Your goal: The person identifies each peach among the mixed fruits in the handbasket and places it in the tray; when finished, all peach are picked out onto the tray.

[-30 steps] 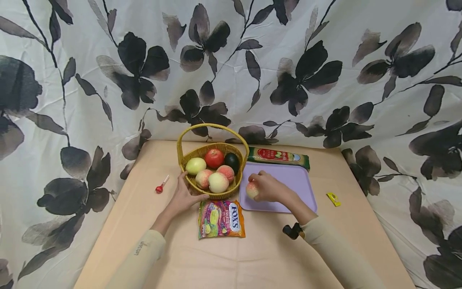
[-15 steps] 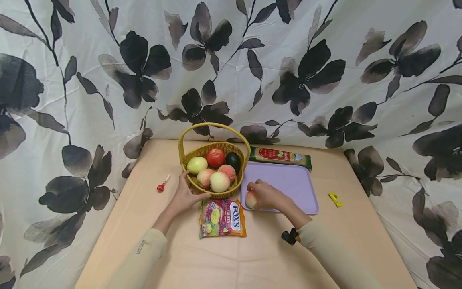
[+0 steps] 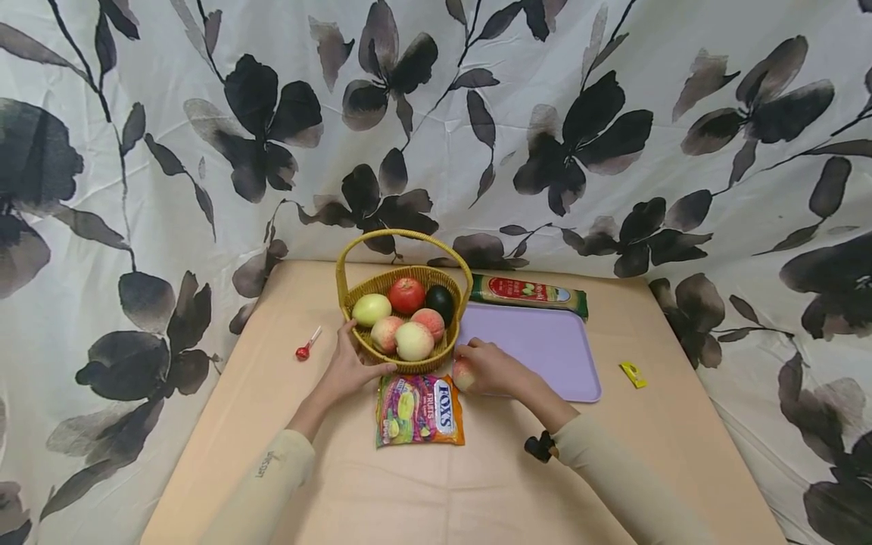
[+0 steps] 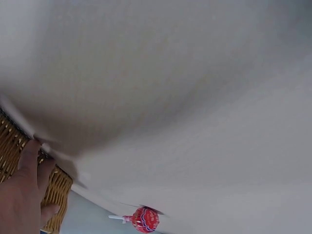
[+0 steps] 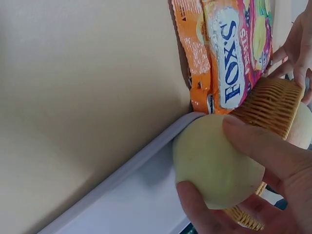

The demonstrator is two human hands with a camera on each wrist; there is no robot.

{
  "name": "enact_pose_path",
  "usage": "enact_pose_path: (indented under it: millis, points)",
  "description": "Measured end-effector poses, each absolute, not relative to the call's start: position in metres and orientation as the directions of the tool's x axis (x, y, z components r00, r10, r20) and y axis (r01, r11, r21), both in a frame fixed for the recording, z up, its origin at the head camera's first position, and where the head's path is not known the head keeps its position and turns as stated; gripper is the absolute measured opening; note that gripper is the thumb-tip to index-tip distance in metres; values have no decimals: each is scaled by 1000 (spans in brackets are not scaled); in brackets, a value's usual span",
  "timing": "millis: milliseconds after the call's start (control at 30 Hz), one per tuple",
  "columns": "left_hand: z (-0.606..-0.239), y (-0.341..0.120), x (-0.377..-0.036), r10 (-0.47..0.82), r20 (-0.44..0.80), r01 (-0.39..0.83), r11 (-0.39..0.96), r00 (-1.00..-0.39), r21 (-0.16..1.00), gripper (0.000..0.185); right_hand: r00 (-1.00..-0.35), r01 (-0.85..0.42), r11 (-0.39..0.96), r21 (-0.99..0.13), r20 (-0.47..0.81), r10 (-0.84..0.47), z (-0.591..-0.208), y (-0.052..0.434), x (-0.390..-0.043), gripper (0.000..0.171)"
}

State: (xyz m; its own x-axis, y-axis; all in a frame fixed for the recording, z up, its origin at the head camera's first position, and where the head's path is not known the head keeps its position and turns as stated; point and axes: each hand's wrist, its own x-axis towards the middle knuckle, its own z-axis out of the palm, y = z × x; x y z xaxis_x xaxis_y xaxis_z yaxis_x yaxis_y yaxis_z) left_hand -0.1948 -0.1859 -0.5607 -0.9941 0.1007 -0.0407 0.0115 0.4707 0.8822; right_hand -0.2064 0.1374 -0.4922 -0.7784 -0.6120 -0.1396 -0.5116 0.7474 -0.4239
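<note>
My right hand [image 3: 492,368] grips a pale peach [image 5: 212,158] between thumb and fingers at the near-left corner of the purple tray [image 3: 538,344]. Whether the peach touches the tray's rim I cannot tell. My left hand [image 3: 347,369] holds the left side of the yellow wicker basket [image 3: 422,367], its thumb along the front and its fingers against the wicker in the left wrist view. Inside the basket lie a red tomato-like fruit [image 3: 406,296], a dark oval fruit [image 3: 440,303], a pale green-yellow fruit [image 3: 371,310] and several peaches [image 3: 414,342].
A Fox's candy bag [image 3: 418,411] lies just in front of the basket. Behind the tray is a long green packet [image 3: 528,295] with a red label. A red lollipop [image 4: 145,219] is left of the basket, and a small yellow wrapped sweet [image 3: 633,375] lies far right.
My right hand has carried the peach leftward and slightly nearer, from over the tray to its corner beside the basket. The left hand stays on the basket.
</note>
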Motion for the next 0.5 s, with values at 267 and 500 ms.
enact_pose_path:
  millis: [267, 500]
  points:
    - [-561, -186, -196, 91, -38, 9, 469, -995, 883, 134, -796, -470, 775, -423, -176, -579, -490, 135, -205, 61]
    - [-559, -185, -195, 91, -49, 0, 471, -995, 882, 135, -824, -442, 811, -383, -184, -536, -491, 137, -205, 71]
